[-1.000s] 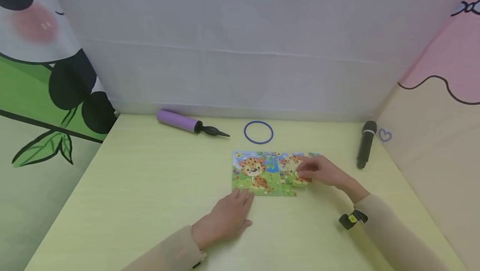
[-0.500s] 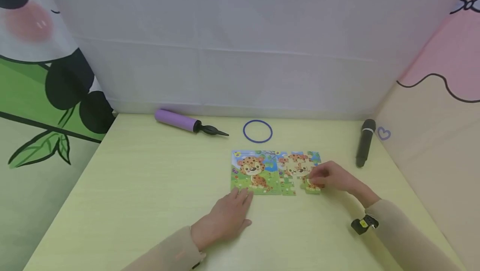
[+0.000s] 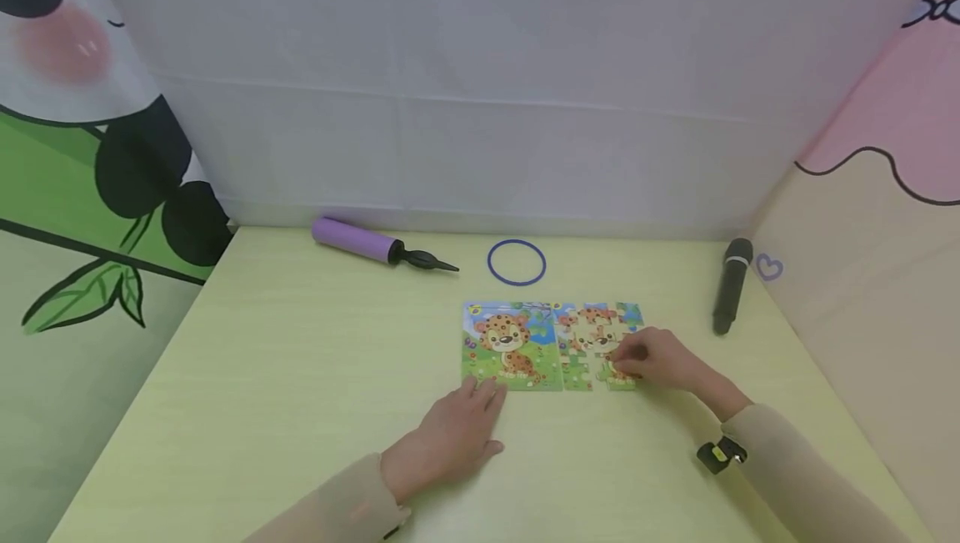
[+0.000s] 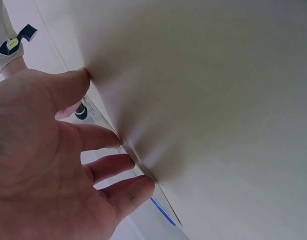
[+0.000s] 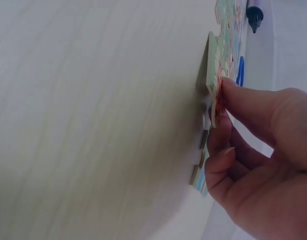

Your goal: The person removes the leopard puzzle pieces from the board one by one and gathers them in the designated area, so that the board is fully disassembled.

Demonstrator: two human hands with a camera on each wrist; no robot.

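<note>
A picture card of a cartoon leopard [image 3: 513, 347] lies flat on the table. My left hand [image 3: 452, 434] rests at its lower edge, fingers extended, fingertips touching the edge. To the card's right lies a partly joined jigsaw puzzle [image 3: 576, 376] of the same leopard, with gaps between some pieces. Over its lower right corner, my right hand [image 3: 663, 359] pinches a jigsaw piece [image 5: 216, 65] between thumb and fingers. In the right wrist view the piece is tilted, its green edge showing. The fingers hide part of it in the head view.
A purple hand pump [image 3: 356, 241] with a black nozzle lies at the back left. Behind the card is a blue ring [image 3: 517, 283]. A black microphone [image 3: 731, 286] lies near the right edge. White cloth [image 3: 480, 151] rises along the table's back.
My right hand has carried the piece from over the puzzle's middle rightward and toward me to the lower right corner, then slightly back left. My left hand has stayed in place.
</note>
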